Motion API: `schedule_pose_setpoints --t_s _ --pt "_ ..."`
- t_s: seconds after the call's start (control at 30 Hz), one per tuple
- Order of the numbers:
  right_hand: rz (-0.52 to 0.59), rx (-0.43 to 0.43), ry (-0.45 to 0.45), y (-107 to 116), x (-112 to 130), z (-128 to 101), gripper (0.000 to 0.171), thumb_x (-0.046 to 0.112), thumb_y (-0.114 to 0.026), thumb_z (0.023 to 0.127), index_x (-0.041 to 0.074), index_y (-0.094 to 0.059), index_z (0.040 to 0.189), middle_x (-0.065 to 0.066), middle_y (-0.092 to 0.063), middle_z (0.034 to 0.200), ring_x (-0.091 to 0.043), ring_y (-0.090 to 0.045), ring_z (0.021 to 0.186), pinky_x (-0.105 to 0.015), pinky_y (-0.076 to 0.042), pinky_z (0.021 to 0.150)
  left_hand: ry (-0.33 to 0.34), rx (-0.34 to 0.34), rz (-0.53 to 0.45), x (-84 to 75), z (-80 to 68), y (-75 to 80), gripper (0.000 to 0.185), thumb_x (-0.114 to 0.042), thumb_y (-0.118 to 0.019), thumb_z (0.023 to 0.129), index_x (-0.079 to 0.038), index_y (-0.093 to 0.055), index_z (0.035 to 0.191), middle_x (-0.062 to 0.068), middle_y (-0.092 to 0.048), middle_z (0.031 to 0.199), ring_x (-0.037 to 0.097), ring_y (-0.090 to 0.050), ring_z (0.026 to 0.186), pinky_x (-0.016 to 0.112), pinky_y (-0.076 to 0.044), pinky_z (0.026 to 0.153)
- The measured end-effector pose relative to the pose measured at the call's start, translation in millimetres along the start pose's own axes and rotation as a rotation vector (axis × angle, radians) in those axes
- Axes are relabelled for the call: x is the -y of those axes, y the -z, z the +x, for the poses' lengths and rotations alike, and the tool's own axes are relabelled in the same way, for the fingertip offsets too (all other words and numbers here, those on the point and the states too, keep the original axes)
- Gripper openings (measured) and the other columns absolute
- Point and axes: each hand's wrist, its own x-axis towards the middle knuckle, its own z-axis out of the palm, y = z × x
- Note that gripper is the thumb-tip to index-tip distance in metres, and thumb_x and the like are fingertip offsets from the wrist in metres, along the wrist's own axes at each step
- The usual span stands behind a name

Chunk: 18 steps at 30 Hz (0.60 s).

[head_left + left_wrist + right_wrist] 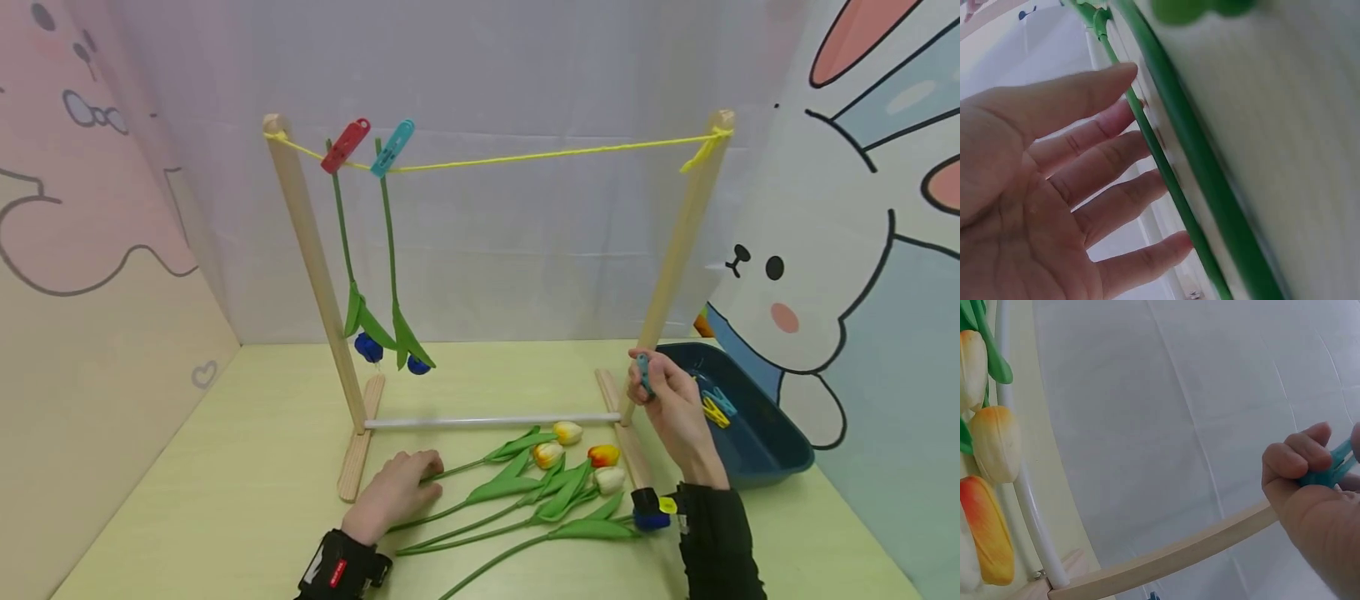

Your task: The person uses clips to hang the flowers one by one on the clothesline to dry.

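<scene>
Blue peg (643,374) is pinched in the curled fingers of the right hand (672,408), just beside the right post of the wooden rack (678,250). In front of the rack, the left hand (393,492) lies flat with straight fingers, touching a green tulip stem (457,468) on the table (225,500).

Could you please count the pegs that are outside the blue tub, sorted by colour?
Red: 1, the red peg on the yellow string
Teal: 2, the teal peg beside it on the string and the held peg, pinched by the right hand
Total: 3
</scene>
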Motion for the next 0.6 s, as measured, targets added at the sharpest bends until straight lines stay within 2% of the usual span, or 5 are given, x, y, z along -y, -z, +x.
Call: schedule_pose_setpoints --t_s 0.13,0.27,0.43,0.6 --pt "-0.012 0.013 0.047 -0.9 -0.6 -0.3 0.029 0.016 -0.033 0.110 0.010 -0.060 0.118 -0.001 -0.053 0.086 -0.020 -0.037 0.070 -0.029 -0.032 0.064 0.008 0.016 0.011 -0.7 0.5 -0.3 0.016 -0.009 -0.077 0.086 -0.009 -0.065 0.097 0.011 -0.070 0.098 0.025 -0.060 0.085 0.045 -0.050 0.073" --pt "-0.029 0.019 0.080 -1.8 -1.2 -0.5 0.029 0.013 -0.034 0.109 0.009 -0.061 0.118 0.000 -0.058 0.088 -0.017 -0.045 0.073 -0.021 -0.044 0.067 -0.027 -0.002 0.052 0.2 0.6 -1.3 0.016 -0.009 -0.078 0.085 -0.011 -0.062 0.089 0.005 -0.066 0.085 0.017 -0.051 0.072 0.033 -0.041 0.061" --pt "-0.061 0.007 0.081 -3.3 -0.7 -0.3 0.028 0.012 -0.035 0.109 0.008 -0.061 0.118 -0.001 -0.059 0.088 -0.016 -0.049 0.075 -0.020 -0.047 0.070 -0.072 -0.033 0.104 1.0 0.1 -2.5 0.019 -0.008 -0.080 0.083 -0.014 -0.061 0.082 0.002 -0.065 0.080 0.013 -0.052 0.067 0.028 -0.039 0.057" --pt "-0.082 0.038 0.054 -3.5 0.1 -1.6 0.027 0.011 -0.035 0.109 0.009 -0.061 0.118 -0.001 -0.058 0.089 -0.016 -0.050 0.077 -0.020 -0.048 0.074 -0.080 -0.038 0.117 2.4 0.5 -3.3 0.019 -0.009 -0.079 0.084 -0.015 -0.061 0.082 0.001 -0.065 0.079 0.013 -0.053 0.067 0.028 -0.039 0.056"
